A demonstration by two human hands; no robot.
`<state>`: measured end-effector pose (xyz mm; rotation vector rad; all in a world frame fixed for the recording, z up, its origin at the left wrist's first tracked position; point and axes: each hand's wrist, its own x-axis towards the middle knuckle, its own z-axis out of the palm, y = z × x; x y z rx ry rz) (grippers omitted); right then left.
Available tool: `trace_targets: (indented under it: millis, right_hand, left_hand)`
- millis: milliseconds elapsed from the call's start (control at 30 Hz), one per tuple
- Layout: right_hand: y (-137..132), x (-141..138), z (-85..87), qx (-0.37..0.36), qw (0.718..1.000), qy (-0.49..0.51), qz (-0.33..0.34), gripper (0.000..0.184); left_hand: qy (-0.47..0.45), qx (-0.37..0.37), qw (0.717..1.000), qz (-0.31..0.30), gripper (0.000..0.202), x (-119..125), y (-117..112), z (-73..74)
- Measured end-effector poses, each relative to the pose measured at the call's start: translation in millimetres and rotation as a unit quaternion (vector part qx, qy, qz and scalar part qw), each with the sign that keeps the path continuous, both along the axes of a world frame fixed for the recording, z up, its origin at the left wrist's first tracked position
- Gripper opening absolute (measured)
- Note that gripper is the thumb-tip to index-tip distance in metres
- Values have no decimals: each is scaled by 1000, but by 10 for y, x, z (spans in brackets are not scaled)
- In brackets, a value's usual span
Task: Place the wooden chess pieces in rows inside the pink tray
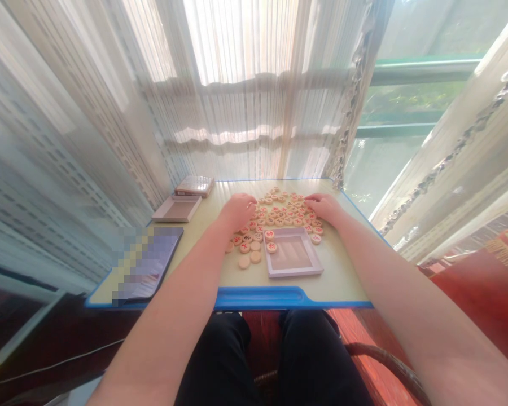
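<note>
Several round wooden chess pieces (281,211) with red and dark characters lie scattered across the pale tabletop (347,276). My left hand (238,210) rests palm down on the left side of the pile, fingers curled over the pieces. My right hand (325,206) lies on the pile's right side, fingers flat and pointing left over the pieces. A shallow square tray (293,252) sits empty just in front of the pile, between my forearms. A few plain-faced pieces (249,258) lie to the tray's left.
A tablet (146,265) lies at the table's front left. A box half (177,208) and a flat box (195,185) sit at the back left. Sheer curtains (237,90) hang close behind the table. The blue table rim (258,297) runs along the front.
</note>
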<state>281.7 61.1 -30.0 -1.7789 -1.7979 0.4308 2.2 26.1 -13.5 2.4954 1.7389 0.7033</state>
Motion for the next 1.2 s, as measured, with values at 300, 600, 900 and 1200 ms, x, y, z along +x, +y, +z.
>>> trace_targets:
  millis: [300, 600, 900, 1200]
  right_hand:
    - [-40, -498, 51, 172, 965, -128, 150, 38]
    - [-63, -618, 47, 56, 951, -245, 179, 38]
    - [-75, -609, 84, 39, 969, -217, 109, 37]
    - [-155, -581, 168, 123, 961, -226, 106, 28]
  left_hand:
    - [27, -59, 994, -86, 53, 225, -62, -12]
    - [47, -22, 997, 52, 42, 131, -51, 47]
    - [26, -15, 996, 89, 36, 136, -155, 125]
    - [36, 26, 997, 61, 36, 166, -165, 93]
